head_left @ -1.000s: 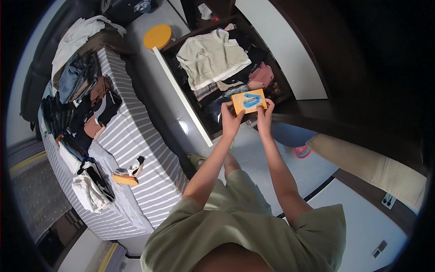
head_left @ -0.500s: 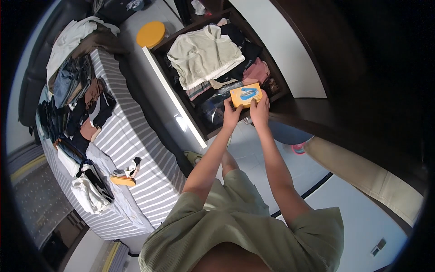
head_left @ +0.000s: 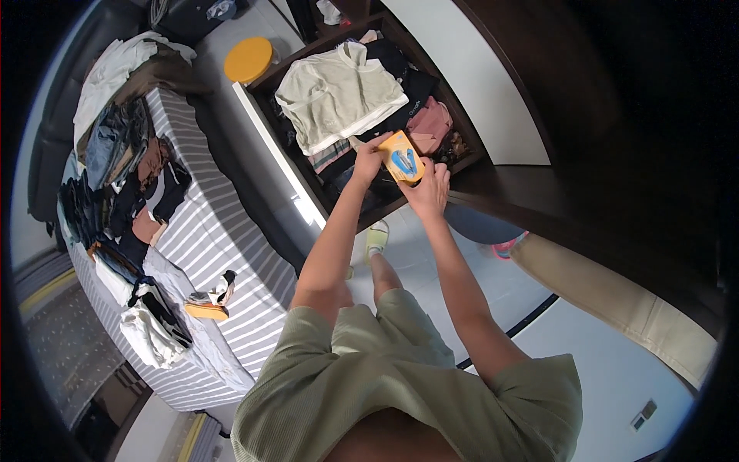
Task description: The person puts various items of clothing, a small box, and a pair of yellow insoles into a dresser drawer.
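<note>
A small orange box [head_left: 401,158] with a blue picture on its face is held between both hands over the open drawer [head_left: 245,108]. My left hand [head_left: 370,159] grips its left side, and my right hand [head_left: 428,189] pinches its lower right edge. The box is tilted, its long side running down to the right. Beneath and behind it in the drawer lie a cream top [head_left: 339,96], dark clothes [head_left: 412,88] and a folded pink garment [head_left: 429,125]. What lies directly under the box is hidden.
On the left, a striped bed [head_left: 231,254] bears piles of jeans and other clothes [head_left: 115,146] and a small orange-soled item [head_left: 206,310]. A round yellow stool [head_left: 248,60] stands beyond the drawer. Dark cabinet panels [head_left: 523,208] rise at right, near a beige cloth [head_left: 600,289].
The box has turned clockwise from nearly level to a steep tilt and shifted slightly left. My left hand has moved up along its left side; my right hand has dropped slightly lower.
</note>
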Action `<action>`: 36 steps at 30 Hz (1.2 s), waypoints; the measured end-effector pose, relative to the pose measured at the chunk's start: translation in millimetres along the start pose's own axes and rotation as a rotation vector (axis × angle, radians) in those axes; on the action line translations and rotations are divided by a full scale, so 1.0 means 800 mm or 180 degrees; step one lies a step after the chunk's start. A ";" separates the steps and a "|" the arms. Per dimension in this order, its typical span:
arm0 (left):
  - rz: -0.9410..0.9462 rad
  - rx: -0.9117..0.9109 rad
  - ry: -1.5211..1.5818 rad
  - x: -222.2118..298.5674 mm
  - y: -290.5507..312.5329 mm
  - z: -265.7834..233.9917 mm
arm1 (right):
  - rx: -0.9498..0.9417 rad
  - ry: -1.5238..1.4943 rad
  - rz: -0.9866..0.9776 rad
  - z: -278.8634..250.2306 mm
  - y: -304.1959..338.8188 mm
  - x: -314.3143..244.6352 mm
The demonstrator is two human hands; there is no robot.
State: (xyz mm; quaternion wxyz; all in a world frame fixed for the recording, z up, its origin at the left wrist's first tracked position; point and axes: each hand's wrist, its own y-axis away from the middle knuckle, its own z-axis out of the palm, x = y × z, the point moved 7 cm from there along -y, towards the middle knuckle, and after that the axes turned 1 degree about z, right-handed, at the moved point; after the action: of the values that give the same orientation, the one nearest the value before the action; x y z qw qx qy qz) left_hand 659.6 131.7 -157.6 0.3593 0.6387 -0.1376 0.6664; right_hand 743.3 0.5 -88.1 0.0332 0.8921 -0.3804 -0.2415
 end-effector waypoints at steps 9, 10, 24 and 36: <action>-0.0239 0.0923 0.0052 -0.032 0.023 -0.003 | 0.0446 0.0258 -0.0946 -0.002 -0.002 -0.028; -0.0272 0.1372 -0.0142 -0.034 0.031 -0.010 | 0.0372 0.0251 -0.0941 -0.003 -0.002 -0.026; -0.0007 0.1073 -0.0105 -0.061 0.052 0.036 | 0.0959 0.0449 -0.0708 0.015 -0.004 -0.018; 0.0020 0.0799 -0.0513 -0.036 0.089 0.016 | 0.0775 0.0157 -0.0644 0.009 -0.004 -0.013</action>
State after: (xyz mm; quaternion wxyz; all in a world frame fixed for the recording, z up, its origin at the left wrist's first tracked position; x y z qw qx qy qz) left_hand 620.3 64.9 -163.1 0.2624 0.7295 -0.0837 0.6261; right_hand 736.0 10.6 -91.1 -0.0903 0.9290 -0.3141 -0.1738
